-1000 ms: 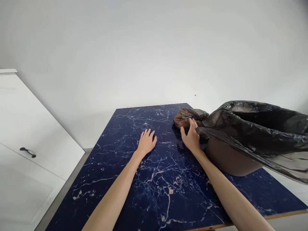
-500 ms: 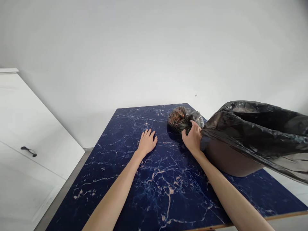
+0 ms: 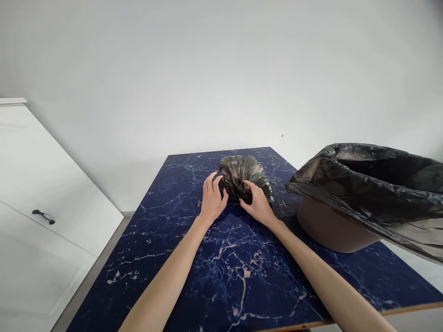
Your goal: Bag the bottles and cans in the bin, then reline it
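Note:
A filled, thin black garbage bag point(image 3: 249, 170) rests on the blue marble-patterned table point(image 3: 224, 267), its gathered neck turned towards me. My right hand point(image 3: 258, 203) pinches the bag at that bunched neck between thumb and fingers. At the bag's left side is my left hand point(image 3: 212, 198), its fingers curved and apart; whether the fingertips touch the plastic I cannot tell. Dark, shiny plastic lies between the two hands. What the bag contains shows only as blurred brownish and greenish patches.
To the right stands a brown bin point(image 3: 335, 226) on the table, lined with a black bag point(image 3: 360, 184) folded over its rim and hanging past the table's edge. A white cabinet point(image 3: 44, 184) with a dark handle is at the left. Behind the table rises a pale wall point(image 3: 221, 78).
My right hand has moved left, bringing the filled garbage bag from beside the bin to the table's middle. My left hand has lifted from lying flat and curved its fingers beside the bag.

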`<state>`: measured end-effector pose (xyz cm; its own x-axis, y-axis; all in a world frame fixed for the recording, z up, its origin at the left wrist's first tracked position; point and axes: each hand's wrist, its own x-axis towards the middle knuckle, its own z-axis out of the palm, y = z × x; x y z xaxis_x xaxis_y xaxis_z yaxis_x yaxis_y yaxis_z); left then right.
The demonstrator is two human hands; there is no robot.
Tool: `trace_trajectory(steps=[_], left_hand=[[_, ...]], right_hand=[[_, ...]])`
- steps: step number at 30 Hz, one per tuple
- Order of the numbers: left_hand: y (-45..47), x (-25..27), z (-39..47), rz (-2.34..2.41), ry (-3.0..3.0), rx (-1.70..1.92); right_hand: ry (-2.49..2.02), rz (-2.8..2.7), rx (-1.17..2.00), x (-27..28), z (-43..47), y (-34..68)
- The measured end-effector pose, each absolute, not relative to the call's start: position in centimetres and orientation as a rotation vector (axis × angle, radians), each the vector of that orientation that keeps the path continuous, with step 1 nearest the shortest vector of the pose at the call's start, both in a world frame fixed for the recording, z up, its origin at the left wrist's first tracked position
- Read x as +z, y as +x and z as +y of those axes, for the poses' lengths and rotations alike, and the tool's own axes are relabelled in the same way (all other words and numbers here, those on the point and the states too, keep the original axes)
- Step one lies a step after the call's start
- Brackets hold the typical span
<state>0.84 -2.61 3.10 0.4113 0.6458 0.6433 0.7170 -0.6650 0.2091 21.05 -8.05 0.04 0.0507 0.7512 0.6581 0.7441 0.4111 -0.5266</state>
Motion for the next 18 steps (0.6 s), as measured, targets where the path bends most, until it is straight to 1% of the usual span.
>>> trace_trajectory(steps=[4,6,12,18], left_hand=[[1.6,3.8,-3.6,-1.079,-2.609,-1.083],[1.7,4.0,-3.7,-1.087,-2.597,-1.107],[0.7,3.4,-2.0,-1.433,-2.327,-1.399],[-1.4,1.3,1.4,-1.857,-1.94,-1.689]], right_hand=[[-1.275,-1.719,0.053,0.3,-8.4,20.4],[-1.28,-1.706,0.051,0.5,-8.4,20.4],[-1.326,-1.639,0.065,0.6,-8.4,21.3],[-1.279,-1.637,0.085,1.1,-9.0,21.0]])
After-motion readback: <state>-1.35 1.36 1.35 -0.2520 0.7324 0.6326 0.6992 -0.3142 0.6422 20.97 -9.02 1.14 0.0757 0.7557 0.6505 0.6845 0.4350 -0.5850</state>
